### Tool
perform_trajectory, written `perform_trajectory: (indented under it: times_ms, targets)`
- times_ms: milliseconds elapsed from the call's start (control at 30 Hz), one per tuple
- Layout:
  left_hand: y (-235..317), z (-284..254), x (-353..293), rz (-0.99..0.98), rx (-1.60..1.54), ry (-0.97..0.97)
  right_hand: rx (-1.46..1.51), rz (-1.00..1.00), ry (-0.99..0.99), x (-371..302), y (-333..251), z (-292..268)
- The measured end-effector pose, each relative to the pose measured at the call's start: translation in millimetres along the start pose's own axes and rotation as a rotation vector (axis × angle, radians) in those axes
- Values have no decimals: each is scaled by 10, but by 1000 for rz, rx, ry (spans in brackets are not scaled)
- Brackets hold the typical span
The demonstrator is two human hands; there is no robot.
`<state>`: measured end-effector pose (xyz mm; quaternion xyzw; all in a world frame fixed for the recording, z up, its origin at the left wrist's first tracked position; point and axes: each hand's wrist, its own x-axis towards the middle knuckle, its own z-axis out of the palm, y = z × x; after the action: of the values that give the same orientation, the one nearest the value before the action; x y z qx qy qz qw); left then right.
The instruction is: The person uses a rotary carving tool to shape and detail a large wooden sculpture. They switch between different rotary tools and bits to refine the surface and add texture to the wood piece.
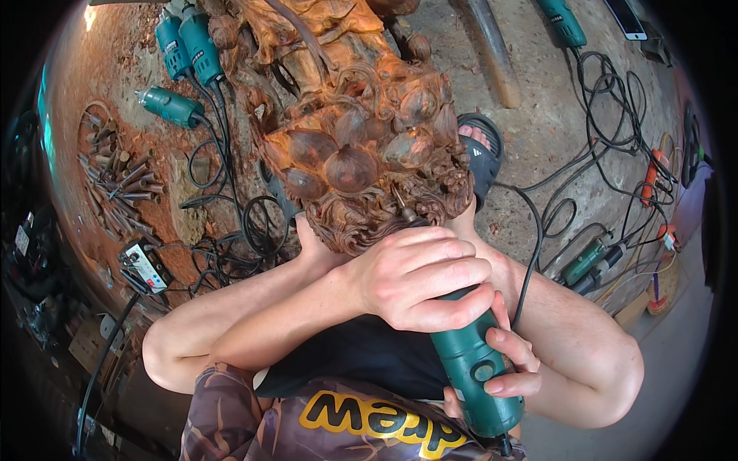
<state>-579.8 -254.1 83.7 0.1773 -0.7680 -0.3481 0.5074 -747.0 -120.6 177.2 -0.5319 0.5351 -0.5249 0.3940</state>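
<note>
Both of my hands grip a green die grinder (469, 361), its cord end low against my shirt. My left hand (423, 273) wraps over its front end, fingers closed. Farther back, my right hand (513, 353) curls round the body from the right side. A thin bit (401, 201) sticks out past my left hand and lies over the near, curly-carved part of a brown wood carving (350, 165); whether the tip touches the wood I cannot tell. The carving has rounded, bulb-like shapes and orange-toned wood farther up. It stands between my bare legs.
Several green grinders (171, 107) lie at the upper left, their black cords tangled below. Beside them are a pile of metal bits (127, 180) and a white control box (144, 266). A metal pipe (492, 58), another grinder (561, 21), a phone (626, 18) and looped cords (607, 115) lie at the right.
</note>
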Motion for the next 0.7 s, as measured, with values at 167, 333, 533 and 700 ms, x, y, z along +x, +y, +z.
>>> perform_trajectory:
  times_ms: [167, 333, 533, 700]
  targets:
    - [-19, 27, 20, -26, -12, 32, 10, -37, 33, 10, 85, 6]
    - [-11, 28, 30, -42, -12, 15, 8, -49, 54, 57, 117, -6]
    - [-5, 30, 21, -32, -65, -10, 10, -45, 46, 5, 151, -34]
    - [15, 46, -7, -28, -95, -25, 5, -24, -5, 39, 47, -12]
